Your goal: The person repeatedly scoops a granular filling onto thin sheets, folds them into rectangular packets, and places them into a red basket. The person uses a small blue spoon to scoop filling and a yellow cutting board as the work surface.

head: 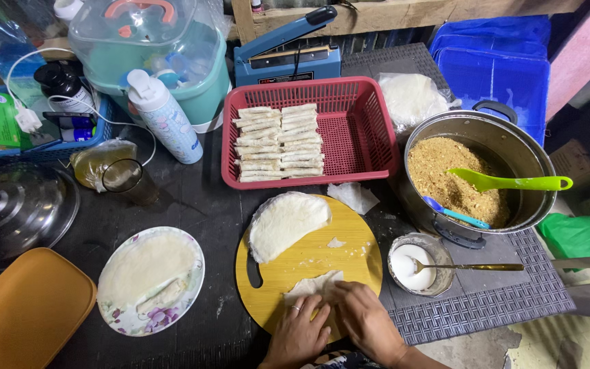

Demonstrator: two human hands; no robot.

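Both my hands press down on a thin pale wrapper (315,283) at the near edge of a round wooden board (322,256). My left hand (298,331) has its fingers curled over the wrapper's near side. My right hand (367,318) lies next to it, fingers folded onto the same wrapper. A stack of round wrappers (285,222) rests on the board's far left. A red basket (363,130) behind the board holds two rows of finished rolls (278,143).
A steel pot (520,154) of brown crumbly filling with a green spoon (507,182) stands at right. A small bowl of white paste (414,266) with a spoon sits beside the board. A floral plate (150,280), orange lid (25,311), glass (128,181) and bottle (165,116) are at left.
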